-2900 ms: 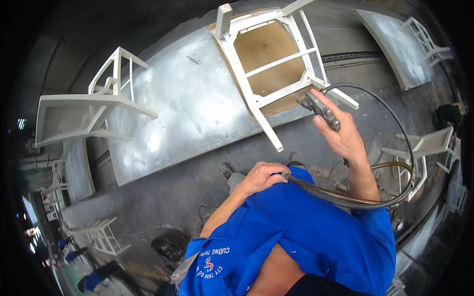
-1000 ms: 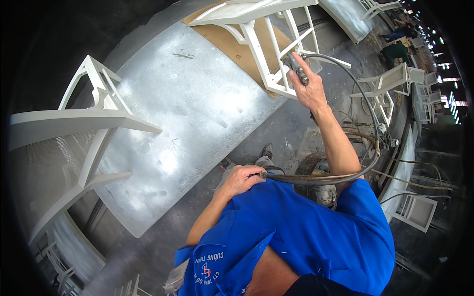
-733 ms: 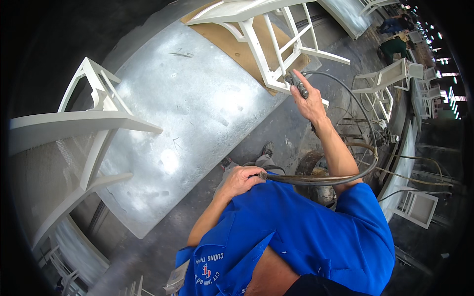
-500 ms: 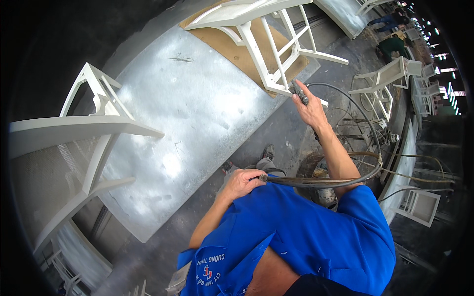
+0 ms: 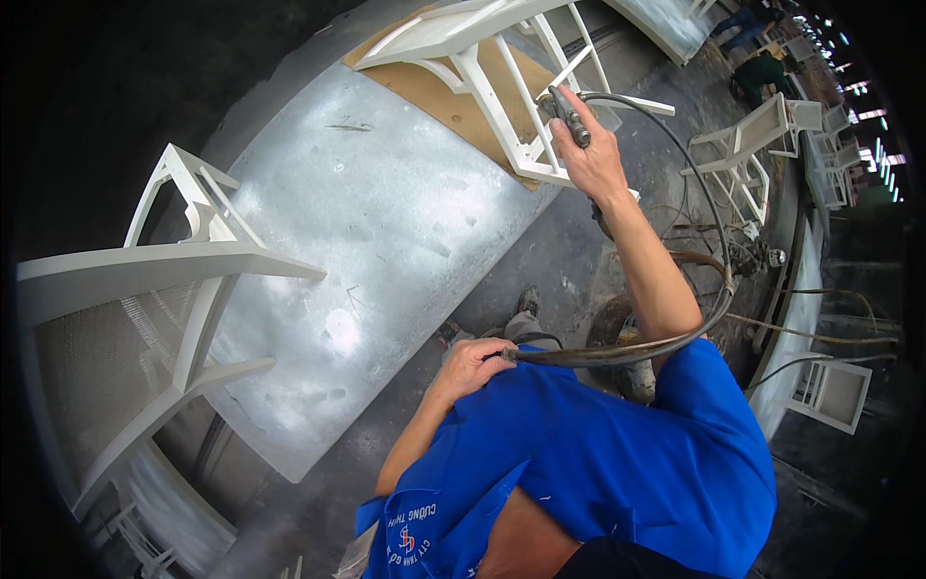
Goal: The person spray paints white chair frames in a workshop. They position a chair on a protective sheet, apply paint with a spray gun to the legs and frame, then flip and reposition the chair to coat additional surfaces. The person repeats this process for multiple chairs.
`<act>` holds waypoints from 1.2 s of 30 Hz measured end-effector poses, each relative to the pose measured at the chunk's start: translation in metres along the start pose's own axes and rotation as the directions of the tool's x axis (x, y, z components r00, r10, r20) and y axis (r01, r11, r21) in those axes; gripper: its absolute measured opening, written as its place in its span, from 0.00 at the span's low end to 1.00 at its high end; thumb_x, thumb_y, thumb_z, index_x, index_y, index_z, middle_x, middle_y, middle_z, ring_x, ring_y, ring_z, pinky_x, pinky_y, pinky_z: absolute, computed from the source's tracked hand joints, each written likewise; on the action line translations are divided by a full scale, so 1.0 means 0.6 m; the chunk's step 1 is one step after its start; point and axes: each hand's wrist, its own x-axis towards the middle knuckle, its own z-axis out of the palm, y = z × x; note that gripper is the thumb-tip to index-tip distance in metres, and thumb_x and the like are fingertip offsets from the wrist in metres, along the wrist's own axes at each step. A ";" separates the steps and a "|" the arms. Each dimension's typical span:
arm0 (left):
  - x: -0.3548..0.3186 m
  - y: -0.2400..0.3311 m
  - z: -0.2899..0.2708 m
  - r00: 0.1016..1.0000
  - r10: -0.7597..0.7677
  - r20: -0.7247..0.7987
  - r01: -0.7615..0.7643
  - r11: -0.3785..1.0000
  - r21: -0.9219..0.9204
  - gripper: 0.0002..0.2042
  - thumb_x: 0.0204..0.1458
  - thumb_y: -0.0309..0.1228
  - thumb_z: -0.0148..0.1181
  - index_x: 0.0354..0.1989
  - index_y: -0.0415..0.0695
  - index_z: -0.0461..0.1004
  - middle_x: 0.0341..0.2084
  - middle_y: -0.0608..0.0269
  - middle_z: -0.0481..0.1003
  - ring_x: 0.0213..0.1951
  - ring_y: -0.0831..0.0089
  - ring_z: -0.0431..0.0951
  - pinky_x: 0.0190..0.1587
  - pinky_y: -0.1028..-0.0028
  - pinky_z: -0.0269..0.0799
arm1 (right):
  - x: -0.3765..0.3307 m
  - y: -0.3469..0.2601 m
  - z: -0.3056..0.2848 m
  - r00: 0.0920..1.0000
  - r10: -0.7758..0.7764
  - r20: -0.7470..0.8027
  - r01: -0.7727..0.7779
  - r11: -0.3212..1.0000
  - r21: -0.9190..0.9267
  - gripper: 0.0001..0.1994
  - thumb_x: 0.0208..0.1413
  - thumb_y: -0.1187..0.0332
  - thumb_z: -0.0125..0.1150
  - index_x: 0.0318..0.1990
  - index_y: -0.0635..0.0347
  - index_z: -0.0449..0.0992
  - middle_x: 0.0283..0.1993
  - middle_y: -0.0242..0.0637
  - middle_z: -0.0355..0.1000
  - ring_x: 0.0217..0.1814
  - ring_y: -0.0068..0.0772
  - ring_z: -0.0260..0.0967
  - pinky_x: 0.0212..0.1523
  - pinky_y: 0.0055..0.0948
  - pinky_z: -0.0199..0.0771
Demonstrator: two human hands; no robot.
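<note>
My right hand (image 5: 596, 162) is stretched forward, its fingers wrapped round a dark metal spray gun (image 5: 571, 120). The gun is beside the legs and rails of a white chair (image 5: 479, 89) that lies on its side; I cannot tell whether they touch. From the gun a dark hose (image 5: 712, 193) loops right and back toward my waist. There my left hand (image 5: 471, 367) is closed on the hose bundle (image 5: 617, 356), close to my blue shirt. Beneath the chair is a brown board (image 5: 424, 89) on a grey, sheet-topped table (image 5: 357, 207).
Another white chair with a mesh panel (image 5: 116, 333) lies at the table's left end. More white chairs (image 5: 748, 135) stand at the right. Behind my right arm are a round container (image 5: 610, 320) and hoses (image 5: 820, 333) crossing the floor. Other people (image 5: 757, 77) are far off at upper right.
My right hand and the spray gun have moved up and slightly left, along the chair's legs. The hose has shifted with them. My left hand keeps its grip near my waist.
</note>
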 end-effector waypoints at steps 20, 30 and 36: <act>-0.014 -0.005 -0.009 0.997 0.007 0.078 -0.010 0.999 0.039 0.12 0.50 0.25 0.69 0.44 0.43 0.84 0.38 0.58 0.86 0.37 0.66 0.87 0.41 0.71 0.80 | -0.132 0.155 0.009 0.941 0.335 0.039 -0.320 0.922 -0.217 0.28 0.68 0.52 0.58 0.74 0.40 0.64 0.51 0.56 0.79 0.54 0.52 0.77 0.58 0.43 0.72; 0.015 0.026 0.021 0.978 -0.162 0.129 0.156 0.986 0.055 0.11 0.53 0.26 0.67 0.45 0.42 0.84 0.39 0.56 0.85 0.39 0.66 0.86 0.44 0.70 0.79 | -0.059 0.097 -0.005 0.992 0.110 -0.057 -0.103 0.989 0.105 0.28 0.65 0.56 0.61 0.72 0.44 0.67 0.57 0.57 0.78 0.61 0.57 0.76 0.61 0.43 0.74; 0.060 0.028 0.070 0.971 -0.216 0.100 0.214 0.976 0.031 0.12 0.53 0.24 0.69 0.46 0.42 0.84 0.42 0.56 0.85 0.43 0.66 0.86 0.48 0.70 0.79 | -0.060 0.110 -0.069 1.000 -0.013 0.019 0.008 0.974 0.228 0.29 0.66 0.58 0.61 0.73 0.46 0.66 0.58 0.55 0.77 0.62 0.51 0.75 0.62 0.41 0.72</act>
